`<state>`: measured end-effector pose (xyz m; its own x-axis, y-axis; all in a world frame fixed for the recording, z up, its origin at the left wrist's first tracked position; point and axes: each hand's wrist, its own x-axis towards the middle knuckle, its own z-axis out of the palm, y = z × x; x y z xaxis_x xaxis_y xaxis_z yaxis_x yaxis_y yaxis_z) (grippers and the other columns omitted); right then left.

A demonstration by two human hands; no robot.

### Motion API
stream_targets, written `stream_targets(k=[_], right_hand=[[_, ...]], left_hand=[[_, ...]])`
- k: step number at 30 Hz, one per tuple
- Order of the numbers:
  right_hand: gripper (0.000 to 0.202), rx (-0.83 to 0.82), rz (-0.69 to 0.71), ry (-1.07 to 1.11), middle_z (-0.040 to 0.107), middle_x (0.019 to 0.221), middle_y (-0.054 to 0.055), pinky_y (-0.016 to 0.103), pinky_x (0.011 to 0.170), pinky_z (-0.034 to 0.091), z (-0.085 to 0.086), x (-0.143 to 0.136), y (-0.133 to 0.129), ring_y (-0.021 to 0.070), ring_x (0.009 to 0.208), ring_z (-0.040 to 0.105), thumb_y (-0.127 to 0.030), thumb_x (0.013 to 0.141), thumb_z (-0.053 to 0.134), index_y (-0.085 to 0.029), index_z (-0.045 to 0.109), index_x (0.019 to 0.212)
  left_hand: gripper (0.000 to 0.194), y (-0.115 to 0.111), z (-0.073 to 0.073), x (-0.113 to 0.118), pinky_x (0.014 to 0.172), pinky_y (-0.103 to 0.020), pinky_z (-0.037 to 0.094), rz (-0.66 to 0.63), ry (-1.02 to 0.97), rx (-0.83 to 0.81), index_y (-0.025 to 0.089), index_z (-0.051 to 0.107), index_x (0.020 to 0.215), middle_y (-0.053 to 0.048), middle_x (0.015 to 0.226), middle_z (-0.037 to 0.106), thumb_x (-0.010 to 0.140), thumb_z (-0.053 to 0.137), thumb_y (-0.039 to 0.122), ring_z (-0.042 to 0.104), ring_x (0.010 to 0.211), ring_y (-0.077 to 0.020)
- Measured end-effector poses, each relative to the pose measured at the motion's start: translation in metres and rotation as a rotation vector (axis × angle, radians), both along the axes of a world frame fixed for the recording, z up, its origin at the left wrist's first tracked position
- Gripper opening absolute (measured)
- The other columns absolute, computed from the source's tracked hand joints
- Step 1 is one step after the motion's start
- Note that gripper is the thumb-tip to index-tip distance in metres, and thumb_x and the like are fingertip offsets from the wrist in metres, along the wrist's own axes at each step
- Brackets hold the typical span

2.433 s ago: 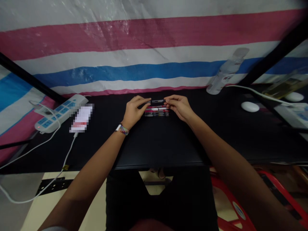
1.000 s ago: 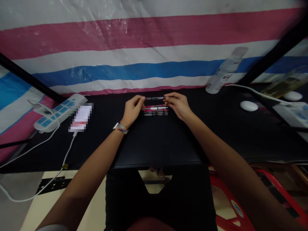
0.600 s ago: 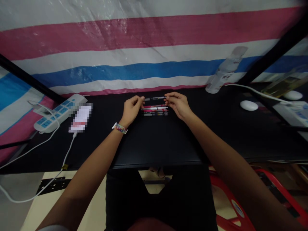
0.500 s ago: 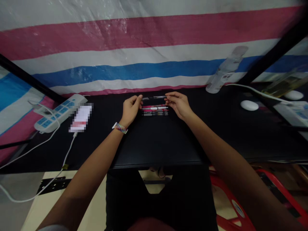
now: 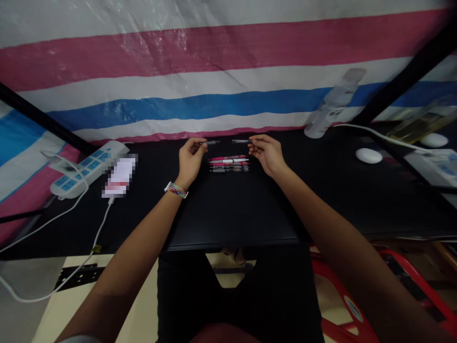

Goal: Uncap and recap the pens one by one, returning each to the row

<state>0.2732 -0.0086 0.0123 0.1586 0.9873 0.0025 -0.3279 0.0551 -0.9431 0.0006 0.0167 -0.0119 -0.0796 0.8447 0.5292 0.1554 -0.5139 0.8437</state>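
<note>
Head view: left hand [image 5: 190, 159] faces right hand [image 5: 267, 153], each pinching 1 pen part [image 5: 213, 142].

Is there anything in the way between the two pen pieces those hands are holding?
Nothing visible. The left hand pinches the left piece, the right hand the right piece, with just a gap between their facing ends. The row of pens lies nearer the person, off that line.
</note>
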Motion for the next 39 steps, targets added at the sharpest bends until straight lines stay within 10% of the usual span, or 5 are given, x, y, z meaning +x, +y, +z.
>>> stream_targets(k=[29, 36, 39], right_hand=[[0.014, 0.041, -0.015, -0.063, 0.073, 0.085, 0.002, 0.041, 0.092, 0.064, -0.004, 0.003, 0.001, 0.0187, 0.082, 0.073, -0.018, 0.082, 0.074, -0.026, 0.079, 0.091], [0.009, 0.079, 0.094, -0.283, 0.081, 0.086, 0.006, 0.040, 0.077, 0.060, -0.003, -0.001, -0.004, 0.0196, 0.075, 0.072, -0.018, 0.086, 0.081, -0.024, 0.085, 0.091], [0.010, 0.088, 0.095, -0.260, 0.081, 0.088, 0.006, 0.039, 0.079, 0.060, -0.001, -0.001, -0.005, 0.0197, 0.077, 0.074, -0.016, 0.086, 0.081, -0.023, 0.085, 0.091]], left_hand=[[0.019, -0.002, 0.002, 0.000, 0.086, -0.030, 0.066, -0.002, -0.010, -0.017, 0.022, 0.079, 0.106, -0.005, 0.102, 0.082, 0.091, 0.076, 0.011, 0.081, 0.090, -0.0157], [0.006, -0.011, 0.003, 0.006, 0.070, -0.030, 0.056, -0.120, 0.167, -0.061, 0.024, 0.083, 0.102, -0.002, 0.085, 0.080, 0.097, 0.080, 0.026, 0.072, 0.074, -0.0167], [0.033, -0.017, 0.008, 0.008, 0.067, -0.031, 0.050, -0.071, 0.250, -0.033, 0.023, 0.079, 0.084, -0.002, 0.074, 0.075, 0.109, 0.072, 0.044, 0.066, 0.067, -0.0157]])
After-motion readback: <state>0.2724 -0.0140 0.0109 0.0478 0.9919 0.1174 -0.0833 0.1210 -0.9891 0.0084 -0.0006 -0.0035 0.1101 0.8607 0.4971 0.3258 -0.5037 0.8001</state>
